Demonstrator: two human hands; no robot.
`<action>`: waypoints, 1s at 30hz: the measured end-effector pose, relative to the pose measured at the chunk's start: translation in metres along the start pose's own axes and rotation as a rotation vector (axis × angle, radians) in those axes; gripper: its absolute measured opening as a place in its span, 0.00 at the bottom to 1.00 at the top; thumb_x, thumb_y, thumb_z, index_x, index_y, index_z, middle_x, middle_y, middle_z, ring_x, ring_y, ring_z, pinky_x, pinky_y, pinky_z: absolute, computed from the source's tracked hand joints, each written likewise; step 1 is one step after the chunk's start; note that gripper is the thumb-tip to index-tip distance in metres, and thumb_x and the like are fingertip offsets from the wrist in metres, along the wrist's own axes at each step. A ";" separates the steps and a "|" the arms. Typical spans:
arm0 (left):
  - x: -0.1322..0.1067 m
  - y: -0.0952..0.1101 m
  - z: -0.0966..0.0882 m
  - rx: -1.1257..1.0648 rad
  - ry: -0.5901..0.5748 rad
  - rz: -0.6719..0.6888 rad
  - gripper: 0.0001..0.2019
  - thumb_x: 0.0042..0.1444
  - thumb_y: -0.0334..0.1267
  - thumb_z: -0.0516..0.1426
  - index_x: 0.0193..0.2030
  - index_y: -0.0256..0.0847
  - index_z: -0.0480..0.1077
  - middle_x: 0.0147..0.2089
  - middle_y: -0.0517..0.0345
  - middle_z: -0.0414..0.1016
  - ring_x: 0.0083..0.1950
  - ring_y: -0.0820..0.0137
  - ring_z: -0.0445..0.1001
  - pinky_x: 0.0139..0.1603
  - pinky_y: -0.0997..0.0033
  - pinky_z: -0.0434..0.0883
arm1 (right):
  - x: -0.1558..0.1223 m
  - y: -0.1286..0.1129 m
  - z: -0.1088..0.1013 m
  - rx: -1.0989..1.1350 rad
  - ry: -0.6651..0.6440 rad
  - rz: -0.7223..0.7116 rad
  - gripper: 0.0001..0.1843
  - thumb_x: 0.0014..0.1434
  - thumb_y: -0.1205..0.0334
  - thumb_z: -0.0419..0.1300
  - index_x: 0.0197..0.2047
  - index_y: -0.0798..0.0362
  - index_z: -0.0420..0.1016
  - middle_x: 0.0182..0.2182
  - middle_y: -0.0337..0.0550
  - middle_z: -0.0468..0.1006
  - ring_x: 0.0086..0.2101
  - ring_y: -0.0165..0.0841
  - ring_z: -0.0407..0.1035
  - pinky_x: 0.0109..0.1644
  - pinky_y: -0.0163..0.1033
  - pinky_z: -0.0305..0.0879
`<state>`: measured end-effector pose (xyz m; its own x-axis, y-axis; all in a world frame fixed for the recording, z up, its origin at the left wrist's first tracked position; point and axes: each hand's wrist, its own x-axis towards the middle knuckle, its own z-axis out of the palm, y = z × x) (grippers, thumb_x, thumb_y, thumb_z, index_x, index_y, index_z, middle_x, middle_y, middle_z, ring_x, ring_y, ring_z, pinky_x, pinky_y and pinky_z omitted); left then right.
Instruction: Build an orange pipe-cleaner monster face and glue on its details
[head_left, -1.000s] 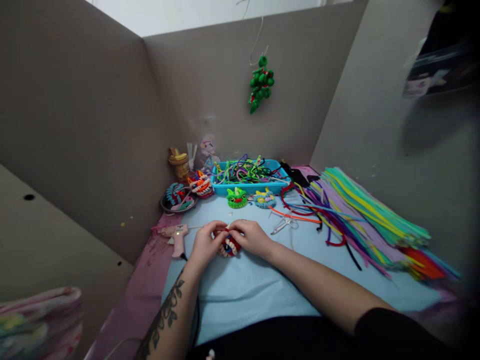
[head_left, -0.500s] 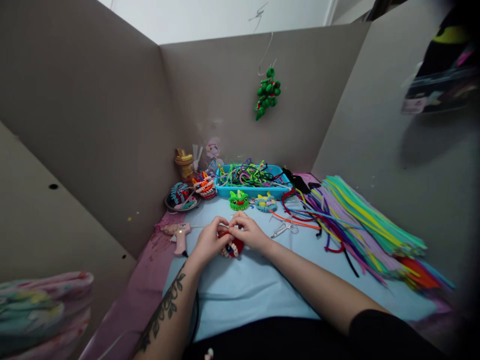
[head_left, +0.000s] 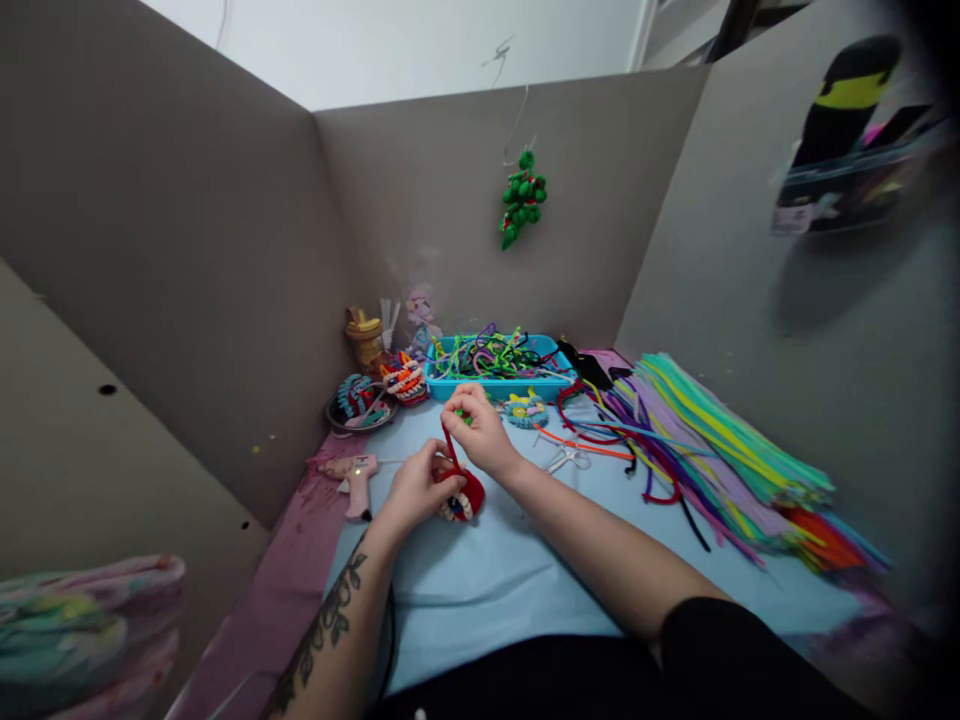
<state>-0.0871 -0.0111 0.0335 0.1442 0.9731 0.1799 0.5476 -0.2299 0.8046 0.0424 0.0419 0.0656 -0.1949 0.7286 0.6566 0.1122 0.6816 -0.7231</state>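
Note:
My left hand (head_left: 421, 486) is closed on a red pipe-cleaner figure (head_left: 471, 497) with a cream looped edge and a dark blue eye. Above it, my right hand (head_left: 477, 428) pinches the upper end of a red pipe cleaner (head_left: 451, 446), which stretches taut down to the figure. Behind my right hand, a green figure is mostly hidden. A light blue and yellow figure (head_left: 527, 409) sits just beyond, to the right. Scissors (head_left: 568, 458) lie on the blue cloth to the right of my hands. A pink glue gun (head_left: 359, 480) rests at the left.
A blue tray (head_left: 501, 388) of tangled pipe-cleaner pieces stands at the back. Bundles of long pipe cleaners (head_left: 720, 440) cover the right side. A dark bowl (head_left: 361, 425) and an orange figure (head_left: 405, 380) sit back left. Grey panels (head_left: 450, 220) enclose the table.
My right hand has moved up and away from the left, drawing out the red pipe cleaner between them. It now covers most of the green figure. The view has shifted slightly.

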 end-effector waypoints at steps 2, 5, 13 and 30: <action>0.000 -0.002 -0.001 0.043 -0.015 0.057 0.11 0.45 0.35 0.58 0.37 0.41 0.63 0.31 0.61 0.73 0.32 0.70 0.71 0.31 0.74 0.64 | 0.001 -0.001 -0.001 0.003 0.028 -0.002 0.04 0.54 0.67 0.54 0.29 0.54 0.68 0.36 0.41 0.63 0.40 0.32 0.61 0.45 0.38 0.59; 0.001 -0.004 -0.001 0.105 -0.019 0.133 0.08 0.47 0.35 0.57 0.36 0.40 0.67 0.33 0.59 0.73 0.34 0.70 0.70 0.34 0.73 0.64 | -0.002 -0.001 -0.008 0.020 0.008 0.011 0.03 0.54 0.66 0.55 0.30 0.54 0.70 0.37 0.42 0.64 0.41 0.33 0.62 0.43 0.37 0.60; 0.005 0.004 -0.001 -0.020 0.052 0.122 0.09 0.51 0.40 0.55 0.31 0.37 0.71 0.30 0.57 0.70 0.30 0.71 0.67 0.29 0.75 0.62 | -0.045 0.023 -0.028 0.106 -0.069 0.245 0.08 0.55 0.62 0.55 0.39 0.52 0.70 0.35 0.42 0.69 0.36 0.32 0.65 0.39 0.37 0.62; 0.007 -0.007 0.003 -0.270 0.083 -0.032 0.07 0.46 0.39 0.57 0.28 0.36 0.68 0.26 0.61 0.68 0.28 0.74 0.66 0.29 0.77 0.63 | -0.061 0.045 -0.028 -0.345 -0.398 -0.359 0.07 0.57 0.67 0.55 0.37 0.51 0.73 0.34 0.44 0.72 0.36 0.33 0.62 0.41 0.38 0.60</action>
<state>-0.0874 -0.0028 0.0272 0.0564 0.9804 0.1889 0.3100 -0.1971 0.9301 0.0865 0.0298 -0.0012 -0.6181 0.4154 0.6674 0.2674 0.9095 -0.3184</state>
